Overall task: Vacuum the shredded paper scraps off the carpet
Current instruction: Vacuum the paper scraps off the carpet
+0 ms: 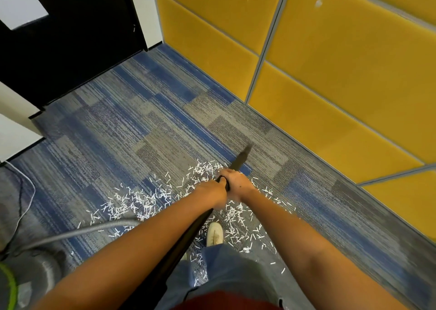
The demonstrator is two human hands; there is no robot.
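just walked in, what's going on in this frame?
A person grips a black vacuum wand with both hands, the left hand just behind the right hand. The blurred nozzle tip points past the far edge of the mess. Shredded paper scraps lie thick on the carpet around the person's shoe, so most of the job remains. A grey hose runs left toward the vacuum body.

The carpet (165,120) was rough woven cloth. Thin white paper scraps (141,198) lay on it. Beside the carpet, yellow wall panels (330,61) looked matt and soft. The black tube (240,160) looked smooth.
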